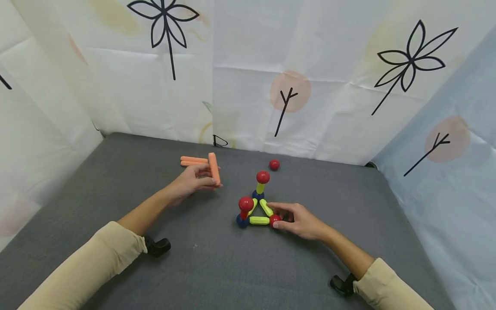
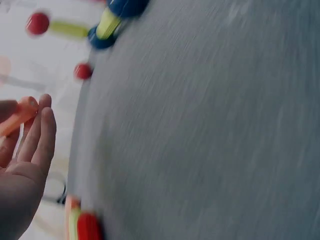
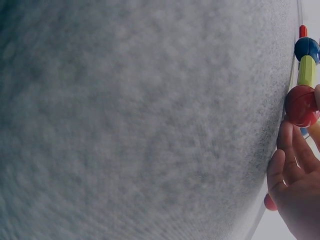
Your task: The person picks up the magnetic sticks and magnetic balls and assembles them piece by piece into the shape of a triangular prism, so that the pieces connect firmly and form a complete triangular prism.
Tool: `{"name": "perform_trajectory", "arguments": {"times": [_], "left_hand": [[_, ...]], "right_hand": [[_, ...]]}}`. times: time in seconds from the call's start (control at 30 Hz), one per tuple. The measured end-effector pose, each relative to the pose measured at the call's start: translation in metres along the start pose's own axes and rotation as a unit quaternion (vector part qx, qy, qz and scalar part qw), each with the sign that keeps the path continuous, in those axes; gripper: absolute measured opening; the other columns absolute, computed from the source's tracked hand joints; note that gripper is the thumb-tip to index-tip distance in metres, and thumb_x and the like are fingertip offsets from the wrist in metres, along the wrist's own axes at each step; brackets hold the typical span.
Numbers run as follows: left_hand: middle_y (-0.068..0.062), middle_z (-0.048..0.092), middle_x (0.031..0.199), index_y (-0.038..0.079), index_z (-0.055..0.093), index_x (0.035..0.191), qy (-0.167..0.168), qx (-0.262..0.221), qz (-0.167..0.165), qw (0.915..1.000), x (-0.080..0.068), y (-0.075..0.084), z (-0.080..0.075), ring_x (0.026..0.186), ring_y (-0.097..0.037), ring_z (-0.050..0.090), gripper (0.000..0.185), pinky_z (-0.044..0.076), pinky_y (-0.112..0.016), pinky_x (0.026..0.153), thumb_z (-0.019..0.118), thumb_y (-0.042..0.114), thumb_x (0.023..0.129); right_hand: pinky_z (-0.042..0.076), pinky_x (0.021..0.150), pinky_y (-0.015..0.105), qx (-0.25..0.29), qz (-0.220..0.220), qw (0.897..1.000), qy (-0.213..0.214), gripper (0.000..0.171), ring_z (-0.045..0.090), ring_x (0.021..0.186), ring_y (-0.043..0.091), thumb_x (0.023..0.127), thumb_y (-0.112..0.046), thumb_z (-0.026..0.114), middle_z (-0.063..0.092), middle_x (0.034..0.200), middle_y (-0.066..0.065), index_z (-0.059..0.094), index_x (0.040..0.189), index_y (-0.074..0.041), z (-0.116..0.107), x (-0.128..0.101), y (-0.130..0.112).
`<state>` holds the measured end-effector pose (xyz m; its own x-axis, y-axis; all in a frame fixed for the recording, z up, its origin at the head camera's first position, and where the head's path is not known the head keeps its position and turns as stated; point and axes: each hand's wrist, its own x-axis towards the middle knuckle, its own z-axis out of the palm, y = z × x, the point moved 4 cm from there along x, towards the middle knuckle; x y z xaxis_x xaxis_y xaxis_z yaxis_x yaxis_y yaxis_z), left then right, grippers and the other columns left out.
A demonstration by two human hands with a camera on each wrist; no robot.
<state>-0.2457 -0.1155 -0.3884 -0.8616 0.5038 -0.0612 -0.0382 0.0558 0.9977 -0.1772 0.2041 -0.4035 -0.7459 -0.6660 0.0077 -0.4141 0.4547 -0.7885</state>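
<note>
My left hand [image 1: 193, 181] pinches an orange rod [image 1: 214, 168], tilted upward, between thumb and fingers; the left wrist view shows the near end of this orange rod [image 2: 22, 116]. On the table, yellow-green rods [image 1: 259, 220] join into a triangle with a blue ball [image 1: 242, 221] at the left corner and another blue ball [image 1: 258, 196] at the back. A red ball [image 1: 246, 204] tops a short red rod at the left corner, and a second red ball [image 1: 263, 177] tops a yellow-green rod at the back. My right hand [image 1: 300, 221] grips the red corner ball [image 3: 301, 106].
Two orange rods [image 1: 193, 161] lie behind my left hand. Red and yellow-green rods [image 2: 89, 227] show beside orange at the left wrist view's bottom. A loose red ball [image 1: 274, 164] sits near the grey table's [image 1: 217, 267] back edge, before a patterned white curtain [image 1: 244, 107].
</note>
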Motion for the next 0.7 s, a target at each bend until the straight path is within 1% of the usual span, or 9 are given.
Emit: {"name": "perform_trajectory", "arguments": {"times": [0.07,0.13,0.23,0.33,0.37,0.47,0.53,0.6,0.7], "left_hand": [[-0.028,0.056,0.131,-0.01,0.044,0.141,-0.015,0.023,-0.001,0.9996,0.003,-0.002,0.014,0.103,-0.016,0.068,0.051,0.052,-0.043,0.095,0.062,0.01,0.099],[-0.022,0.063,0.123,-0.01,0.05,0.136,-0.033,0.059,0.008,0.9977,0.007,-0.005,0.027,0.101,-0.016,0.067,0.046,0.054,-0.042,0.092,0.062,0.013,0.099],[-0.013,0.068,0.115,-0.009,0.056,0.131,-0.07,0.112,0.031,0.9908,0.012,-0.008,0.044,0.099,-0.019,0.065,0.041,0.055,-0.041,0.089,0.061,0.017,0.1],[-0.011,0.069,0.111,-0.007,0.058,0.131,-0.104,0.147,0.051,0.9823,0.015,-0.009,0.057,0.098,-0.025,0.063,0.038,0.055,-0.04,0.086,0.06,0.017,0.101],[-0.011,0.069,0.111,-0.007,0.059,0.13,-0.113,0.154,0.056,0.98,0.016,-0.009,0.061,0.098,-0.028,0.062,0.037,0.055,-0.04,0.086,0.059,0.016,0.101],[-0.014,0.068,0.114,-0.006,0.059,0.131,-0.134,0.158,0.056,0.9767,0.02,-0.01,0.071,0.097,-0.028,0.062,0.035,0.055,-0.041,0.085,0.058,0.012,0.101],[-0.015,0.067,0.119,-0.005,0.059,0.131,-0.139,0.159,0.052,0.976,0.022,-0.01,0.076,0.098,-0.024,0.062,0.034,0.055,-0.041,0.085,0.057,0.009,0.101],[-0.015,0.067,0.12,-0.004,0.059,0.131,-0.14,0.161,0.043,0.9761,0.024,-0.01,0.079,0.097,-0.02,0.063,0.033,0.055,-0.04,0.085,0.058,0.008,0.1],[-0.013,0.068,0.116,-0.004,0.061,0.13,-0.138,0.166,0.031,0.9759,0.026,-0.011,0.083,0.093,-0.019,0.062,0.032,0.055,-0.036,0.081,0.059,0.006,0.099]], "right_hand": [[0.05,0.07,0.027,0.001,0.002,1.0,-0.001,0.055,0.058,0.089,0.019,0.094,-0.018,0.071,0.065,0.106,0.004,0.051,0.143,-0.003,0.0,0.0,-0.001],[0.05,0.071,0.027,0.0,0.003,1.0,-0.001,0.055,0.058,0.089,0.019,0.094,-0.018,0.071,0.065,0.107,0.004,0.051,0.144,-0.003,0.0,0.0,-0.001],[0.05,0.071,0.027,-0.004,0.006,1.0,-0.001,0.056,0.058,0.089,0.019,0.094,-0.019,0.071,0.065,0.107,0.004,0.051,0.144,-0.004,0.0,0.0,-0.001],[0.05,0.071,0.027,-0.006,0.01,1.0,-0.001,0.056,0.058,0.089,0.018,0.094,-0.019,0.071,0.065,0.106,0.003,0.051,0.144,-0.004,0.0,0.0,0.0],[0.05,0.071,0.027,-0.005,0.011,1.0,-0.001,0.056,0.058,0.089,0.019,0.094,-0.019,0.071,0.065,0.106,0.003,0.051,0.144,-0.004,0.0,0.0,0.0],[0.05,0.071,0.027,-0.003,0.015,1.0,-0.001,0.056,0.058,0.09,0.019,0.093,-0.02,0.071,0.065,0.106,0.003,0.051,0.144,-0.005,0.0,0.0,0.0],[0.05,0.071,0.027,-0.003,0.016,1.0,-0.002,0.056,0.058,0.09,0.019,0.093,-0.02,0.071,0.065,0.106,0.003,0.051,0.144,-0.005,0.0,0.0,0.0],[0.05,0.071,0.027,-0.002,0.015,1.0,-0.002,0.056,0.058,0.089,0.019,0.094,-0.02,0.071,0.065,0.105,0.003,0.051,0.144,-0.005,0.0,0.0,0.0],[0.049,0.07,0.027,-0.002,0.013,1.0,-0.003,0.056,0.058,0.088,0.019,0.094,-0.021,0.071,0.065,0.105,0.003,0.051,0.144,-0.005,0.0,-0.001,0.001]]}}
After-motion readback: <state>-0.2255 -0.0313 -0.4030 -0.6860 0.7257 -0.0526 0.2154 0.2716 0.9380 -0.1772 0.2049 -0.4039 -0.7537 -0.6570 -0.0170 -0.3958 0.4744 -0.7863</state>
